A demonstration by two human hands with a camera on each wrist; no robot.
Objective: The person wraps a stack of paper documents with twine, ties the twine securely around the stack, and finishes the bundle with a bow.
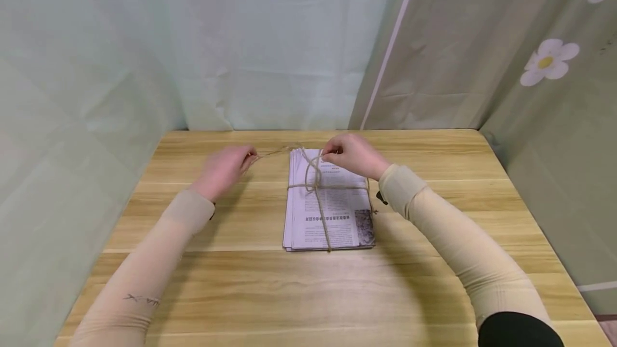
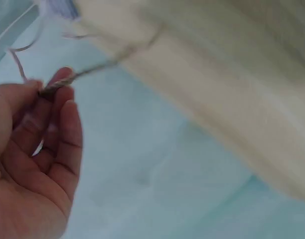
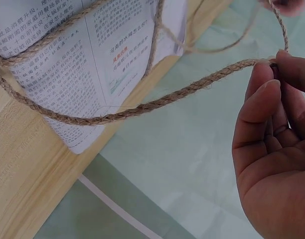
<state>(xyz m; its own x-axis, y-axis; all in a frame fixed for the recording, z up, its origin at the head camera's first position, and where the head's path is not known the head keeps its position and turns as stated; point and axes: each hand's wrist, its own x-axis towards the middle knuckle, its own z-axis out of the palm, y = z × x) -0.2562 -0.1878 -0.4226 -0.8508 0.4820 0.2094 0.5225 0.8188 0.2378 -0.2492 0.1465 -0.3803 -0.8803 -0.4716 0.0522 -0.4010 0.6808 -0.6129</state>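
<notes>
A stack of folded newspapers (image 1: 332, 218) lies on the table, with brown twine (image 1: 322, 213) crossed over it both ways and meeting in a knot near the middle. To the left of the stack, my left hand (image 1: 224, 169) pinches one stretch of the twine (image 2: 95, 68) between thumb and fingers. Over the stack's far edge, my right hand (image 1: 355, 154) pinches another part between thumb and forefinger. From those fingertips (image 3: 264, 89) a slack curve of twine (image 3: 162, 101) hangs back toward the papers. The left hand is blurred in the head view.
The wooden table (image 1: 217, 293) extends around the stack on all sides. Pale green curtain cloth (image 1: 279, 42) hangs behind its far edge, and a greyer cloth with white flowers (image 1: 549, 62) hangs at the right.
</notes>
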